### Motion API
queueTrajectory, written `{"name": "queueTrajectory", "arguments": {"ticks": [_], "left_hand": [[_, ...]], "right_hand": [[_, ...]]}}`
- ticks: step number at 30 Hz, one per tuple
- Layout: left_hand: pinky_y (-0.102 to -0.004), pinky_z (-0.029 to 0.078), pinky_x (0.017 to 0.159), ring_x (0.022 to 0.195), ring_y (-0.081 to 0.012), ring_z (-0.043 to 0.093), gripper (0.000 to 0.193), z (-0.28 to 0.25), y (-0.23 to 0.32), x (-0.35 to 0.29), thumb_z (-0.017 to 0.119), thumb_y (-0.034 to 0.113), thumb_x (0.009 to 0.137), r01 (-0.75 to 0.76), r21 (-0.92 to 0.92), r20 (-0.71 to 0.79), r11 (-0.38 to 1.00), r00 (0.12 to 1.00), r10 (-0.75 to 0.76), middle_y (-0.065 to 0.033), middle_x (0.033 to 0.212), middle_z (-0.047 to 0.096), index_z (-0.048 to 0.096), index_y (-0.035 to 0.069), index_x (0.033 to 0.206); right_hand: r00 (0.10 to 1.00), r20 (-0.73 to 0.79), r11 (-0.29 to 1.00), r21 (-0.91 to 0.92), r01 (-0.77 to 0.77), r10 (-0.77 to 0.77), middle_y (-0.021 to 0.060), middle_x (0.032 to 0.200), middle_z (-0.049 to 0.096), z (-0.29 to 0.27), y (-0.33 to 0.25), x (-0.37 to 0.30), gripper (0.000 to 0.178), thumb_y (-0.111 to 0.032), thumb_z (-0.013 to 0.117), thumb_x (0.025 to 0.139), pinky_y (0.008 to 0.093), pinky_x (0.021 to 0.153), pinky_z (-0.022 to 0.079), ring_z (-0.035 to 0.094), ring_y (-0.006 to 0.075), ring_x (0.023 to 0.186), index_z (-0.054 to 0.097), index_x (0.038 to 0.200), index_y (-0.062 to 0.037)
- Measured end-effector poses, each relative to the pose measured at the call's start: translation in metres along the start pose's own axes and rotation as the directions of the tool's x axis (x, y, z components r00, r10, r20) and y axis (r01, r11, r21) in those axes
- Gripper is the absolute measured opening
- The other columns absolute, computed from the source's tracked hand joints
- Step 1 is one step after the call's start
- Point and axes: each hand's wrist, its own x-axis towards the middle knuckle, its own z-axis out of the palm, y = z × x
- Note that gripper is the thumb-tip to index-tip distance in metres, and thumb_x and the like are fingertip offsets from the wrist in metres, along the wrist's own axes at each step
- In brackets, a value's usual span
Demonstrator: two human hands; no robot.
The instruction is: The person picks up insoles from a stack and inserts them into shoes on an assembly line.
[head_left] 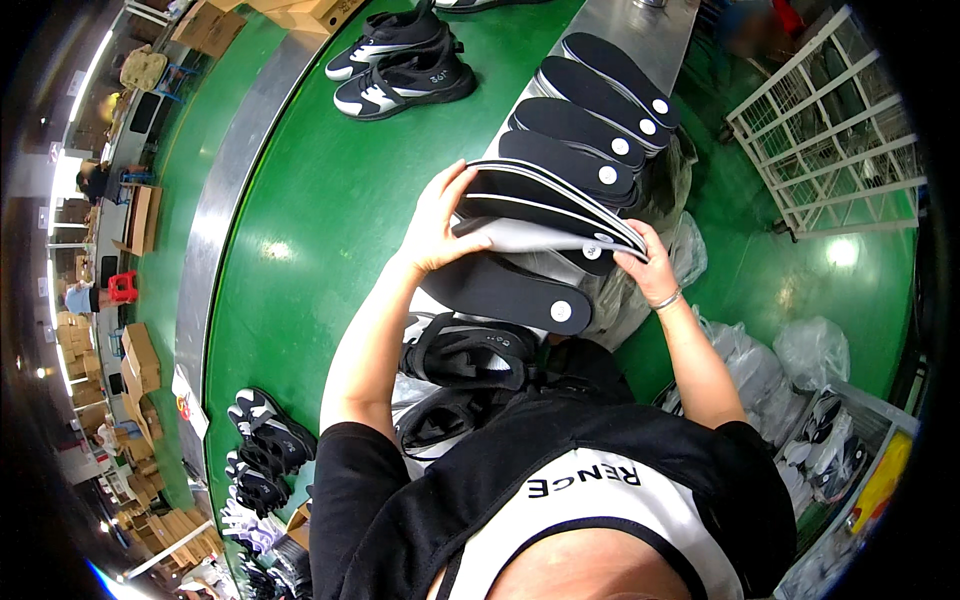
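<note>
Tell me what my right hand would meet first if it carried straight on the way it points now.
Past the bent insoles in its grip, your right hand would probably meet the stack of black insoles just beyond; its height relative to that stack is unclear.

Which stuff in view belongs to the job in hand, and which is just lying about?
Job in hand, likely:
held insoles, between left hand and right hand
insole stacks on the steel bench
black shoes by the person's waist

Lying about, seemingly:
red stool
cardboard boxes
clear plastic bags
</note>
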Motion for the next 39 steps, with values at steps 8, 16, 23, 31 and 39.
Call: {"name": "queueTrajectory", "arguments": {"ticks": [8, 16, 23, 31, 39], "left_hand": [[-0.0403, 0.029, 0.096, 0.115, -0.0368, 0.031, 0.1, 0.006, 0.007, -0.005, 0.077, 0.046, 0.049, -0.04, 0.127, -0.031, 0.991, 0.999, 0.044, -0.0209, 0.124, 0.029, 0.028, 0.004, 0.127], [-0.0481, 0.024, 0.097, 0.115, -0.0348, 0.034, 0.08, 0.002, 0.013, 0.011, 0.078, 0.031, 0.048, -0.16, 0.217, -0.079, 0.963, 0.98, 0.181, -0.0193, 0.123, 0.036, 0.037, 0.007, 0.112], [-0.0428, 0.029, 0.093, 0.098, -0.03, 0.045, 0.073, 0.002, 0.03, 0.018, 0.073, 0.026, 0.054, -0.203, 0.187, 0.021, 0.961, 0.979, 0.203, -0.0127, 0.104, 0.048, 0.042, 0.005, 0.117], [-0.0369, 0.038, 0.082, 0.09, -0.0282, 0.05, 0.06, 0.004, 0.014, 0.002, 0.075, 0.032, 0.053, -0.21, 0.303, 0.016, 0.93, 0.976, 0.215, -0.01, 0.097, 0.051, 0.051, 0.005, 0.101], [-0.0382, 0.036, 0.089, 0.101, -0.0312, 0.046, 0.075, 0.013, 0.016, 0.006, 0.077, 0.04, 0.048, -0.044, 0.003, -0.165, 0.999, 0.985, 0.044, -0.0138, 0.107, 0.048, 0.049, 0.007, 0.109]], "right_hand": [[0.972, 0.053, 0.966, -0.111, 0.235, -0.23, 0.0085, 0.112, 0.047, 0.001, -0.002, 0.008, 0.038, -0.015, 0.07, 0.067, 0.0285, 0.088, 0.034, 0.044, 0.0174, 0.104, 0.053, 0.098, -0.0032], [0.957, 0.171, 0.942, -0.205, 0.267, -0.235, 0.0074, 0.103, 0.053, 0.007, -0.005, 0.004, 0.036, -0.016, 0.073, 0.063, 0.0281, 0.083, 0.039, 0.05, 0.0172, 0.094, 0.055, 0.092, -0.0043], [0.963, -0.037, 0.957, -0.129, 0.26, -0.267, 0.007, 0.116, 0.043, 0.017, 0.01, 0.007, 0.07, -0.027, 0.076, 0.061, 0.03, 0.085, 0.039, 0.047, 0.0188, 0.1, 0.039, 0.116, -0.0047], [0.886, 0.053, 0.703, -0.587, 0.401, -0.46, 0.0111, 0.109, 0.046, 0.016, 0.0, 0.009, 0.069, -0.034, 0.074, 0.059, 0.0317, 0.08, 0.043, 0.051, 0.0208, 0.091, 0.043, 0.113, -0.0032], [0.836, 0.004, 0.666, -0.602, 0.441, -0.549, 0.012, 0.116, 0.04, 0.028, -0.006, 0.013, 0.079, -0.034, 0.077, 0.055, 0.034, 0.087, 0.038, 0.044, 0.025, 0.102, 0.04, 0.118, -0.0042]]}}
